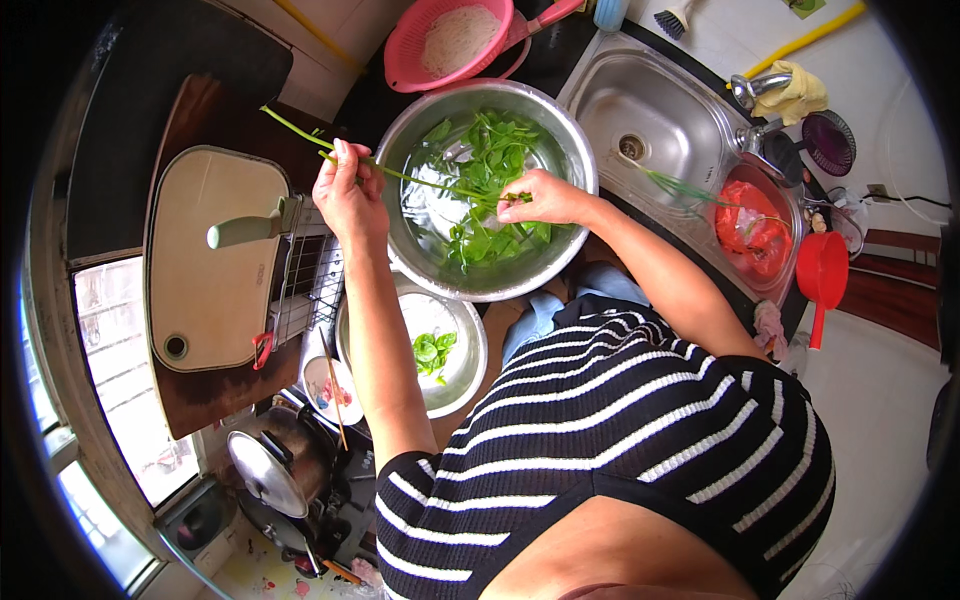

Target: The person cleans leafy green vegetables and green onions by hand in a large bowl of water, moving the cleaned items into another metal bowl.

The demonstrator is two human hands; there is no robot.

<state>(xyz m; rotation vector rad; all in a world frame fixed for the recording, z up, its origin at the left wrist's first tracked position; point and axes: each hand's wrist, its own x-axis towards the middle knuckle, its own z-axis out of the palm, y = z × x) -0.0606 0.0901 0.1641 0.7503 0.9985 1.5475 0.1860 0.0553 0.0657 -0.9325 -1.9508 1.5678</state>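
Note:
A large metal basin point(577, 225) of water holds floating leafy greens point(499, 150). At its left rim my left hand point(351, 187) pinches long green stems point(427, 182), whose bare ends stick out to the upper left. Over the water, my right hand point(544, 197) grips the other end of the stems with thumb and fingers. A smaller metal bowl point(476, 360) sits below the basin, partly behind my left forearm, with a few round green leaves point(433, 351) in it.
A pink colander point(405, 56) of white noodles stands beyond the basin. Right of it are a steel sink point(600, 97), green onion stalks point(675, 186) and a red plastic bag point(750, 225). At left are a cutting board point(217, 300), a green-handled knife point(240, 232), a wire rack point(307, 262) and a lidded pot point(307, 457).

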